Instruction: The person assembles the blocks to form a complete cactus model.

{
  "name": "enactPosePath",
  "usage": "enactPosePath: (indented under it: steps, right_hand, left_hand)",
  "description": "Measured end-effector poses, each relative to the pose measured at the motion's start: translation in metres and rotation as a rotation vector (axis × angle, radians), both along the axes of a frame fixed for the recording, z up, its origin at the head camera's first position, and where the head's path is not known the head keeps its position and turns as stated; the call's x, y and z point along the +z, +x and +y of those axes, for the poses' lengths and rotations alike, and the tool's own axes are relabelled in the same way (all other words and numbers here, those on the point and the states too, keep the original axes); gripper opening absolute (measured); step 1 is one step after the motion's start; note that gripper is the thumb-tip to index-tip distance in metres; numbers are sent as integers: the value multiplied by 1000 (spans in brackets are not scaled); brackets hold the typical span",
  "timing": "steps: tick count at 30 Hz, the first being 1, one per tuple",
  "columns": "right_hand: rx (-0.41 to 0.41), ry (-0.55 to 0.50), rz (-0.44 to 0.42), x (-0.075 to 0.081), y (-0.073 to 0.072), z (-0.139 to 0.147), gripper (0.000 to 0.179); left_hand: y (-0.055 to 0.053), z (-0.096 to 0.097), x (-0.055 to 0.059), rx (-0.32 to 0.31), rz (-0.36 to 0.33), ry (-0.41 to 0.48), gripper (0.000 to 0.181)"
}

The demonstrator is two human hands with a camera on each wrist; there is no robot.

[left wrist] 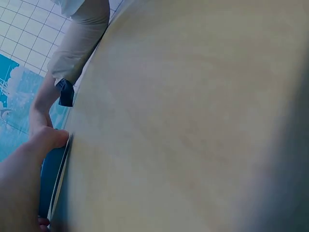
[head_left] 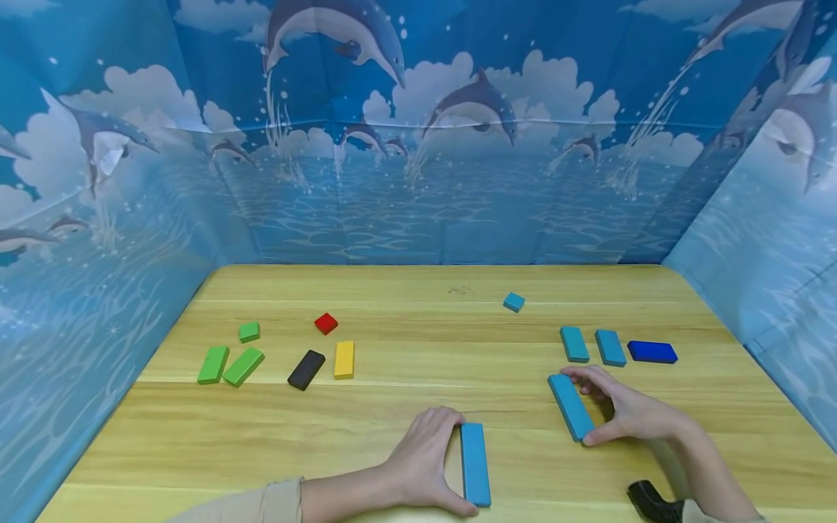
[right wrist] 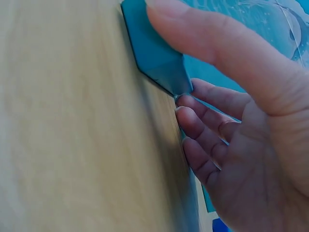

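Note:
Near the table's front edge, my left hand [head_left: 425,465] grips a long light-blue block [head_left: 475,465] by its two short ends, thumb at the near end and fingers at the far one. Farther right, my right hand [head_left: 634,410] pinches a second long light-blue block [head_left: 571,407] the same way, the block slanting across the table. The right wrist view shows the thumb [right wrist: 207,34] over this block [right wrist: 154,48], close over the wood. In the left wrist view the left hand's block [left wrist: 50,179] is partly hidden behind the hand.
Behind the right hand lie two shorter light-blue blocks [head_left: 574,344], a dark-blue block [head_left: 652,352] and a small light-blue piece [head_left: 514,302]. At left are several green blocks [head_left: 213,365], a black block [head_left: 306,370], a yellow block [head_left: 344,359] and a red piece [head_left: 325,323]. Dolphin-printed cloth [head_left: 392,203] surrounds the table.

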State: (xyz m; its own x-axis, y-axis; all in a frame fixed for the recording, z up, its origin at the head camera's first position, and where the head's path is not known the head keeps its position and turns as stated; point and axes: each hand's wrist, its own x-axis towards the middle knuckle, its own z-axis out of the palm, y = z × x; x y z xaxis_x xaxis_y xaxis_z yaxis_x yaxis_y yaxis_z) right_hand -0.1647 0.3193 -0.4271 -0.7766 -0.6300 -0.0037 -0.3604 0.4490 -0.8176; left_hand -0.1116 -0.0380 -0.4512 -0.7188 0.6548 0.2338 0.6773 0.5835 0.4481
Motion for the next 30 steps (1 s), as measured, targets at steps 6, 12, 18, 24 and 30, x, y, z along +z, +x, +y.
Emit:
enactPosePath:
  steps: [6,12,18,24,30]
  right_hand:
    - [-100,133,104,3,1,-13,82]
    - [-193,224,196,8,-5,-43,86]
    - [-193,199,228,11,-15,-81,89]
    - [-170,201,254,6,-25,-112,92]
    - [-118,196,269,-2,-28,-130,90]
  left_hand:
    - [2,1,-5,-3,23,-12,94]
    - [3,1,-7,-2,41,-25,95]
    - [4,0,-8,-8,65,-34,95]
    - [3,-1,-8,-34,112,-58,95]
    - [3,-2,-7,-42,111,-67,95]
